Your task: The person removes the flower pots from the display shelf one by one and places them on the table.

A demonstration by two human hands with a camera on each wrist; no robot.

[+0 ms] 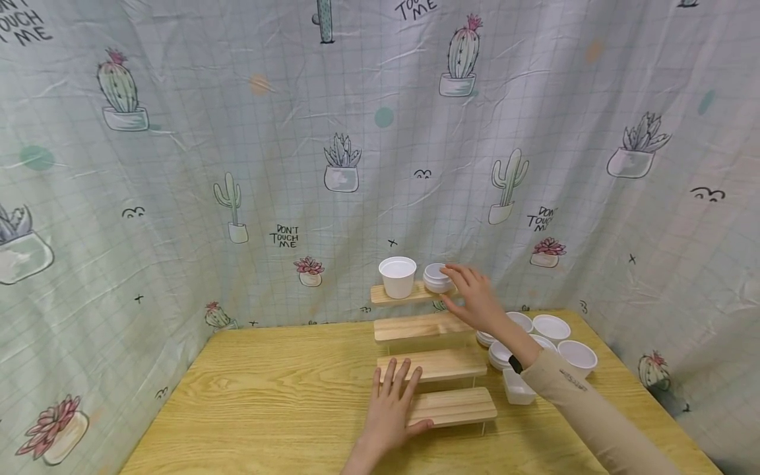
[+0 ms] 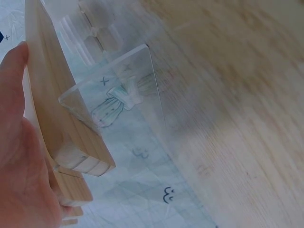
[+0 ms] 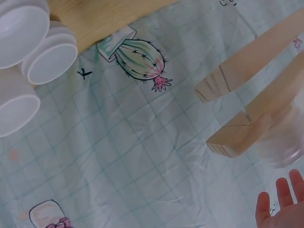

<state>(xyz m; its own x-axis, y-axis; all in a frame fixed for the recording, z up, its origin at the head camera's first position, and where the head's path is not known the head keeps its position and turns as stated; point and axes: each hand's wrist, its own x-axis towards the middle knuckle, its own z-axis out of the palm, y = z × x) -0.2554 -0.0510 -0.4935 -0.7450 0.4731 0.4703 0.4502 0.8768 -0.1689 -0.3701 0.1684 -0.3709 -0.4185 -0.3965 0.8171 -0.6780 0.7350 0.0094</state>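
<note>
A small white round jar (image 1: 436, 284) sits toward the right end of the top step of a tiered wooden stand (image 1: 427, 328). My right hand (image 1: 477, 305) is right beside this jar, thumb and fingers spread apart. In the right wrist view its fingers (image 3: 283, 192) are straight, with a gap between them and the pale jar (image 3: 280, 145). To the jar's left stands a taller white cup (image 1: 398, 280). My left hand (image 1: 388, 410) rests with spread fingers over the left ends of the two lower steps; the left wrist view shows it against the wooden boards (image 2: 71, 128).
Several white bowls and tubs (image 1: 577, 356) stand on the wooden table (image 1: 279, 382) right of the stand, under my right forearm. Clear side panels (image 2: 128, 90) support the steps. A cactus-print curtain (image 1: 380, 218) hangs close behind the stand and along both sides.
</note>
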